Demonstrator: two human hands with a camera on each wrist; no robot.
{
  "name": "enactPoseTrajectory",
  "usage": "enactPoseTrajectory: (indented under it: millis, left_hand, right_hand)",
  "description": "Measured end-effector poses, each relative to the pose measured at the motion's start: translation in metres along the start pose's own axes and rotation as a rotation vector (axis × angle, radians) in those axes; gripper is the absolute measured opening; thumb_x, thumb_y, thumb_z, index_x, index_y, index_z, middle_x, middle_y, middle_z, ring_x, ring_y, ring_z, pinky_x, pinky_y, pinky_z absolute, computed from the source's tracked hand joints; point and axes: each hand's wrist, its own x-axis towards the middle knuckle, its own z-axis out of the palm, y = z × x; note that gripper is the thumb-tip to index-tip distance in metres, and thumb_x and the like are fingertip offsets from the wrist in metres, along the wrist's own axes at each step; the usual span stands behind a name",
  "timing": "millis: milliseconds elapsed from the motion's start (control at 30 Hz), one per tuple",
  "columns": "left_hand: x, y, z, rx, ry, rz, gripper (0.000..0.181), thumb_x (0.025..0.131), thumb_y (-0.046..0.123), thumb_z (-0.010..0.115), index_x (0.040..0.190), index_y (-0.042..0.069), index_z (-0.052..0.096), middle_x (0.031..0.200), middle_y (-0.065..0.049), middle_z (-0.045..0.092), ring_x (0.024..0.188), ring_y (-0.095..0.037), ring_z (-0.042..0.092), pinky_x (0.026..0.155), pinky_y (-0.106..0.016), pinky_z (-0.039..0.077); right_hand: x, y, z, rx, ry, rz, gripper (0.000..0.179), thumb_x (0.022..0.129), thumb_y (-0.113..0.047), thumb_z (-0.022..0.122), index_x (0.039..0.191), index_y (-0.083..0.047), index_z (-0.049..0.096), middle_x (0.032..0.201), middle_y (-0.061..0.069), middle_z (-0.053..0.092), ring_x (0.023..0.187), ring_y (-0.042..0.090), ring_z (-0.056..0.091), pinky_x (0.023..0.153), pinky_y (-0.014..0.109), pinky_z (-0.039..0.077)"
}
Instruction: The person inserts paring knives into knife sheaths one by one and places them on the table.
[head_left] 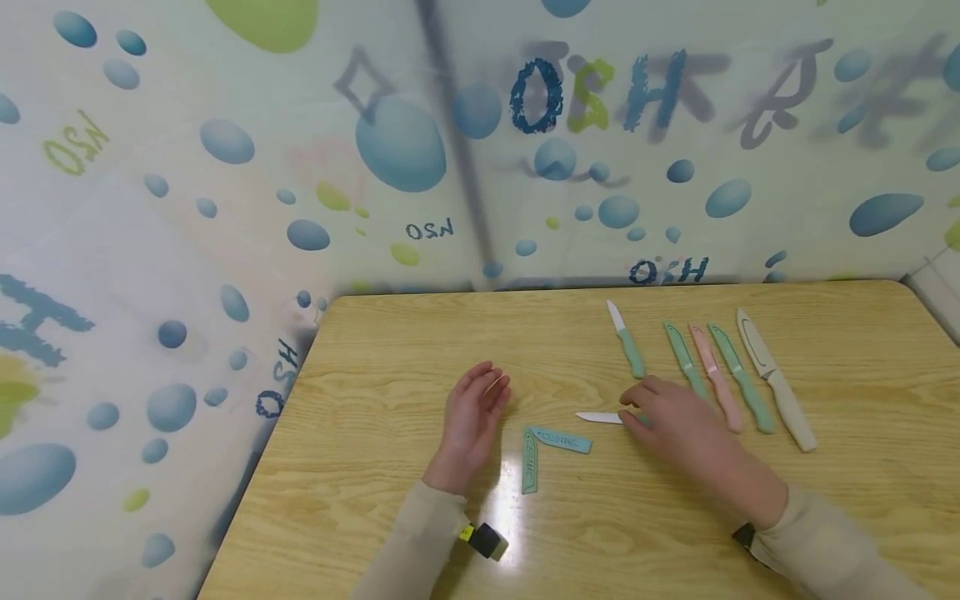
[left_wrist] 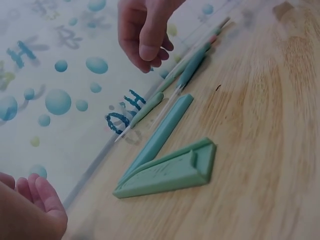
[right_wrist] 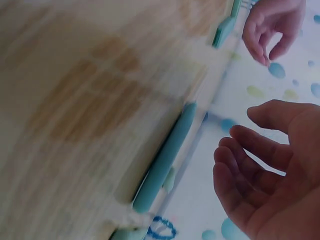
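My right hand (head_left: 690,429) hovers over a white-bladed knife (head_left: 597,417), hiding most of its teal handle. In the right wrist view that handle (right_wrist: 167,157) lies apart from the loosely bent fingers, which hold nothing. My left hand (head_left: 472,425) is held above the table at left, palm turned inward, fingers relaxed and holding nothing. Between the hands lie two blade sheaths, a blue one (head_left: 562,440) and a green one (head_left: 529,462), their ends meeting in a corner. Farther back is an uncovered knife (head_left: 632,354) with a green handle and white blade.
To the right, a row of sheathed knives lies on the wooden table (head_left: 360,375): a green one (head_left: 680,348), a pink one (head_left: 717,379), another green one (head_left: 742,379) and a larger cream one (head_left: 783,396). A patterned wall covering (head_left: 420,258) stands behind the table's back edge.
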Motion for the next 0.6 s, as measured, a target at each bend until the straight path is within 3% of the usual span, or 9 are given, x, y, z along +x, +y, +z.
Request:
enactPoseTrajectory:
  millis: [300,433,600]
  left_hand:
    - [0.0,0.003,-0.003,-0.01,0.016,0.012,0.014,0.104,0.001,0.053,0.118,0.004,0.054,0.107,-0.005,0.061,0.1,-0.018,0.065,0.092,-0.027,0.057]
    - [-0.001,0.003,-0.004,0.003,0.007,0.018,0.015,0.105,0.001,0.053,0.12,0.003,0.055,0.108,-0.005,0.061,0.1,-0.018,0.064,0.091,-0.026,0.057]
    - [0.0,0.004,-0.003,0.008,-0.006,0.033,0.016,0.105,0.002,0.053,0.121,0.002,0.055,0.108,-0.005,0.062,0.101,-0.018,0.064,0.09,-0.026,0.057]
  right_hand:
    - [0.002,-0.014,0.016,0.006,-0.042,-0.113,0.014,0.092,-0.017,0.08,0.101,-0.008,0.074,0.094,0.001,0.065,0.082,0.018,0.065,0.069,0.036,0.058]
    - [0.002,-0.02,0.02,0.007,-0.095,-0.106,0.017,0.093,-0.021,0.079,0.103,-0.008,0.075,0.095,0.001,0.066,0.086,0.02,0.064,0.072,0.037,0.058]
    - [0.004,-0.025,0.028,-0.019,-0.143,-0.12,0.014,0.091,-0.021,0.079,0.097,-0.009,0.074,0.089,-0.003,0.062,0.078,0.015,0.056,0.067,0.032,0.054]
